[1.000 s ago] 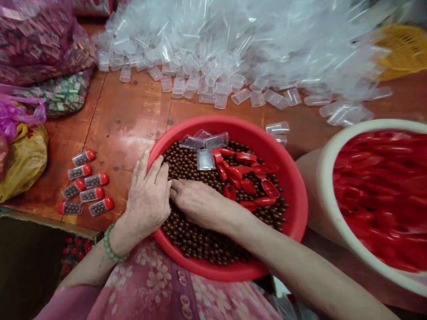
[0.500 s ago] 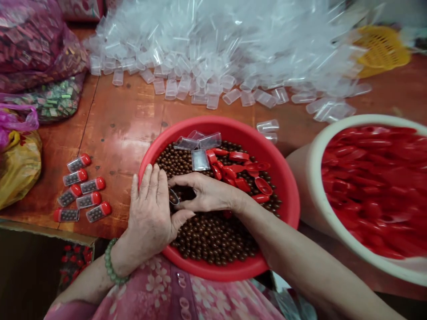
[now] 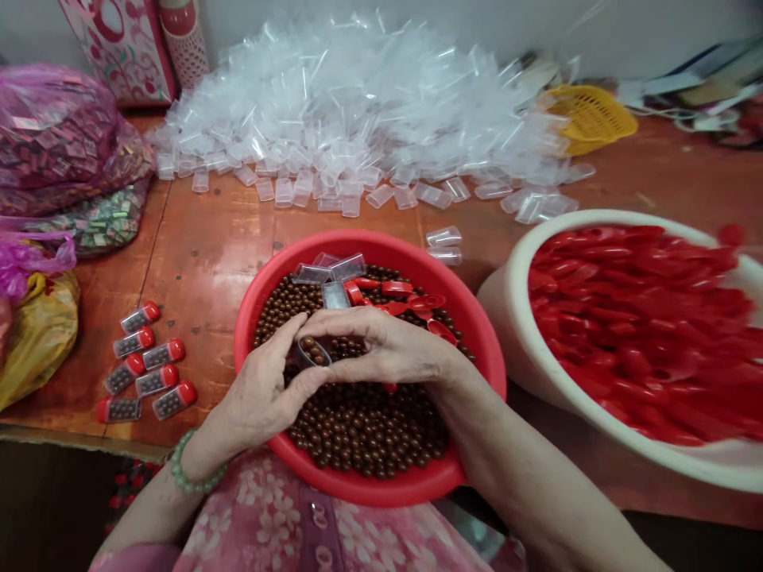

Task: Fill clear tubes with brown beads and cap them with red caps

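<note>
A clear plastic tube with brown balls inside is held over a red basin, its open end facing up toward me. My left hand is closed around its left side, thumb near the rim. From the right, my right hand pinches the same tube between thumb and fingers. Shiny brown balls fill the basin below. At its far side lie several loose clear tubes and red scoop-shaped caps.
Filled, red-capped tubes lie on the table at left. A white bucket of red scoop pieces stands at right. Behind is a heap of clear tubes beside a yellow basket. Purple bags sit at far left.
My left hand has gone from lying flat beside the tube to curling around it. The tube's open end now shows more. The whole view has shifted, revealing more of the back.
</note>
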Motion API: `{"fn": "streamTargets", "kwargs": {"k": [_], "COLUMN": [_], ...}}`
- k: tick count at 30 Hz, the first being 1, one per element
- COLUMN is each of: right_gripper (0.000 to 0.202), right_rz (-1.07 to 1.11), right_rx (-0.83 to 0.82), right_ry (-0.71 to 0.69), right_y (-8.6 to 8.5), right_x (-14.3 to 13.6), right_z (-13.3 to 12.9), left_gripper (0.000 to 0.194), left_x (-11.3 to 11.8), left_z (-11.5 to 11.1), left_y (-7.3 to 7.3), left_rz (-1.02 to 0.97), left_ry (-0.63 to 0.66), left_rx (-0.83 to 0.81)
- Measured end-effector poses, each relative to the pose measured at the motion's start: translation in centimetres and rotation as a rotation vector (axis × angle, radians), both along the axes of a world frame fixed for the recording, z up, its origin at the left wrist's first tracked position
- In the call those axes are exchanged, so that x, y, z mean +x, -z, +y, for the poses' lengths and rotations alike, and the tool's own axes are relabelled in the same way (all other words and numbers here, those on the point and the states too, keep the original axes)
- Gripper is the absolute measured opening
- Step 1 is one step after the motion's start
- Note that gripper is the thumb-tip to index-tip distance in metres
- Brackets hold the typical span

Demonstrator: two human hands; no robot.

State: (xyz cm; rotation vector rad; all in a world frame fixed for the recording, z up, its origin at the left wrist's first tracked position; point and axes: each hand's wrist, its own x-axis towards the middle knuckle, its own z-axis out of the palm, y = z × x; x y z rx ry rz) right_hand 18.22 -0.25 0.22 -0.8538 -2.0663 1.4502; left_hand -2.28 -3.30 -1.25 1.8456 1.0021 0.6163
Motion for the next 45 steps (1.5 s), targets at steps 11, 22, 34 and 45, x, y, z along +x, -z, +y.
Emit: {"fn": "streamTargets", "kwargs": {"k": [11, 22, 34, 45], "right_gripper": [0.015, 0.008, 0.017, 0.013], "right_rz": [-0.357, -1.1, -0.97, -0.553], "right_rx": [0.102, 0.196, 0.301, 0.161], "right_ry": [0.381, 0.36, 0.294, 0.528], "right_y": [-2.1, 0.7, 1.6, 1.4], "right_x": [5.1, 2.5, 2.0, 1.9], "right_z": [-3.5, -7.7, -7.7, -7.2], "left_gripper": [0.019, 0.019, 0.017, 0.024], "left_x": [1.0, 1.8, 1.7, 1.9], "left_z": [0.8, 0.8, 0.7, 1.2], "left_y": [-1.0, -0.5, 0.0, 0.3], "left_rz": [-0.225, -0.242, -0.289, -0.317], "left_ry": [-0.059, 0.022, 0.031, -0.041], "left_rx": [-0.21, -0.262, -0.365, -0.444]}}
